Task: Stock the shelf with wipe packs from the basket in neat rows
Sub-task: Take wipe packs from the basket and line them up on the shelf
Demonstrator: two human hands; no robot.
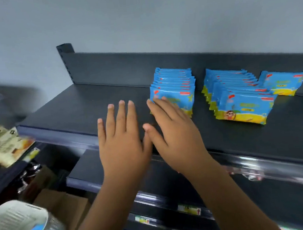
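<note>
At shelf (74, 106), right hand (173, 131) presses flat on standing wipe pack row (173, 85); left hand (121, 137) spread, empty; uneven shove may topple packs

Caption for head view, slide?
Stocking wipes: right hand touches front wipe pack of one row, left hand flat over shelf.

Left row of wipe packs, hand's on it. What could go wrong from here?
1. The right hand touches the front of the left row with straight fingers; a hard push might tip the standing packs backward.
2. The middle row fans out crookedly, so lining new packs up against it could carry the skew over.
</note>
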